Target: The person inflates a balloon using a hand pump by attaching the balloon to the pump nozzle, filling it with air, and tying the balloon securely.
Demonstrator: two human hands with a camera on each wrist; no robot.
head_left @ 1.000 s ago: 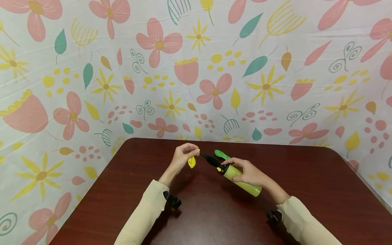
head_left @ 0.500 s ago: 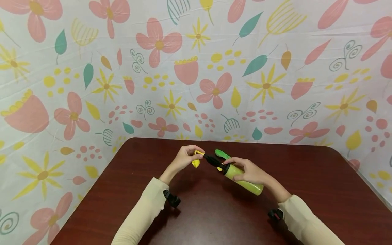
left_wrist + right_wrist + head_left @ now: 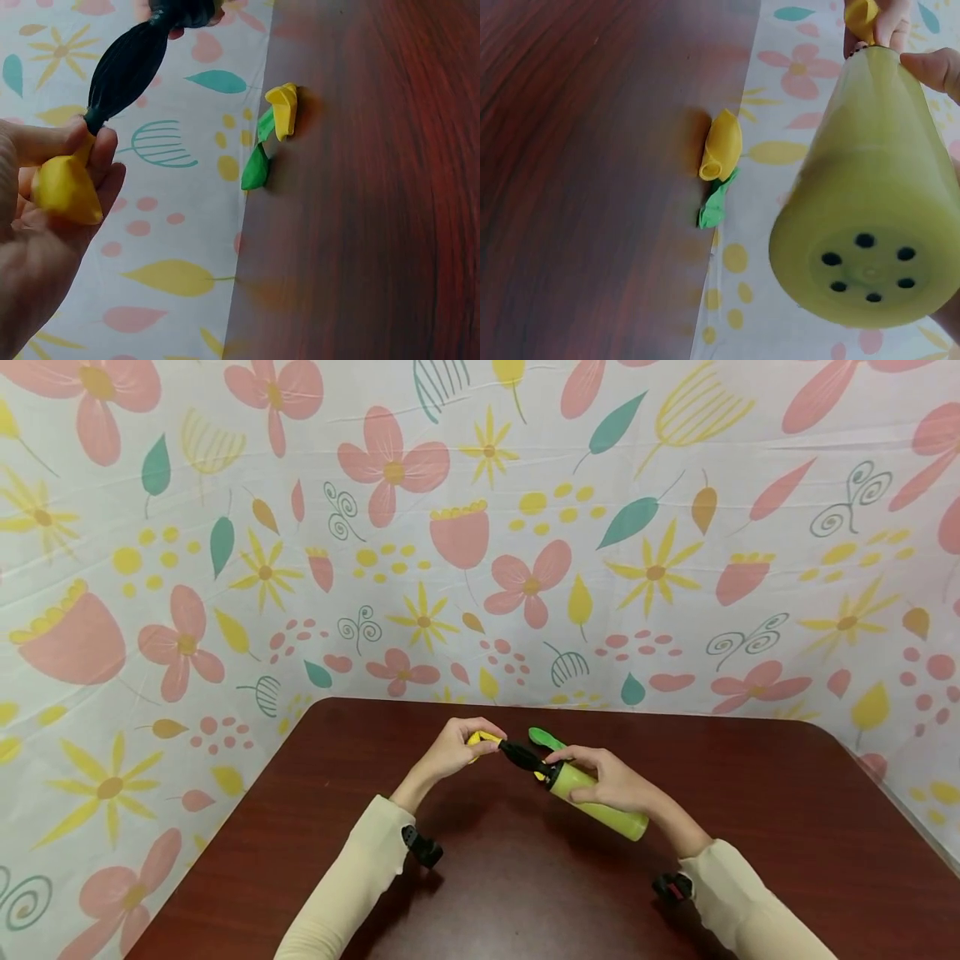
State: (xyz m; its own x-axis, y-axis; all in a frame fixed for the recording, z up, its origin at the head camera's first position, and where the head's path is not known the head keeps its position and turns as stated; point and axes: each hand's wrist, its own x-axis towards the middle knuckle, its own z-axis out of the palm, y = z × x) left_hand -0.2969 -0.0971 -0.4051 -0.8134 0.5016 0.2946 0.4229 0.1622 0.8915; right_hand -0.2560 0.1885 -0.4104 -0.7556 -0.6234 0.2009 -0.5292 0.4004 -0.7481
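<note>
Hands point(image 3: 453, 750) point(image 3: 613, 783) grip balloon point(image 3: 67, 189) and pump point(image 3: 866, 176); behind, another yellow balloon point(image 3: 724, 142) seemingly touches green balloon point(image 3: 715, 206).

Reads as a screened-off recording setup; can't tell whether the room beyond is home, office or lab. Evidence: a dark red-brown, wood-grain table point(image 3: 517, 893) with rounded far corners, boxed in by a lightly creased floral sheet point(image 3: 465, 452) along the back and both sides, its pink blossoms and yellow and teal leaves on off-white filling everything above the tabletop and hiding the room. Also body-worn capture gear: black left wrist camera point(image 3: 422, 847) and right wrist camera point(image 3: 672, 887), both just by the cream sleeve cuffs.
</note>
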